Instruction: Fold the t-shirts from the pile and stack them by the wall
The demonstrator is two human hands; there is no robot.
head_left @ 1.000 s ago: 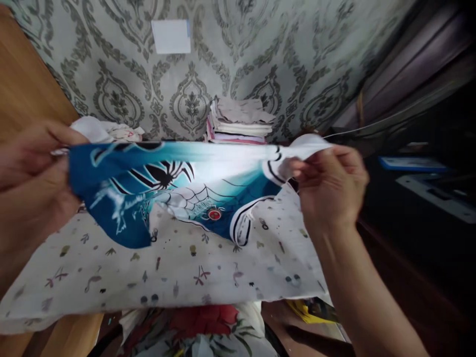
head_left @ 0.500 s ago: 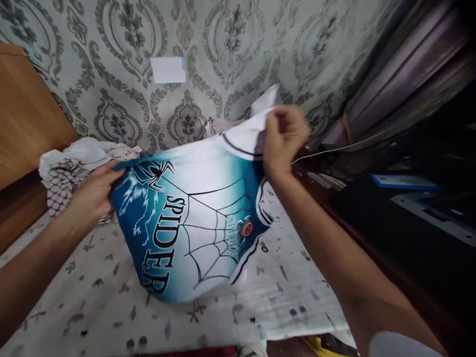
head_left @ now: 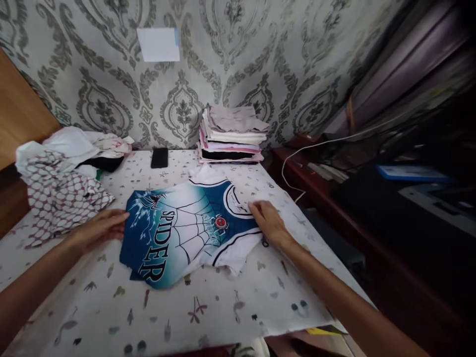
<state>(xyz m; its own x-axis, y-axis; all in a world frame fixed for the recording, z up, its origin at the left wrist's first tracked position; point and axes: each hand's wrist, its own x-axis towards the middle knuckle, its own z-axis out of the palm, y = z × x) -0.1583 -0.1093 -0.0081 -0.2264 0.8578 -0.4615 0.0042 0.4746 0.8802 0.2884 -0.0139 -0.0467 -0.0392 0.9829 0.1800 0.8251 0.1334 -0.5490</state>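
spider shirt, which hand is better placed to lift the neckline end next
Probably the right hand: it is at the edge of the neckline, while the left hand is at the hem, the opposite end of the spider shirt.

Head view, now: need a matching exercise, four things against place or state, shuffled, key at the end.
Things
1. Spider shirt
2. White card
3. Cloth heap
4. Cloth stack

Place or state
A. crumpled, at the left
B. laid out, print up
C. folded, in layers
D. up on the patterned wall

Pairs: 1-B, 2-D, 3-A, 4-C
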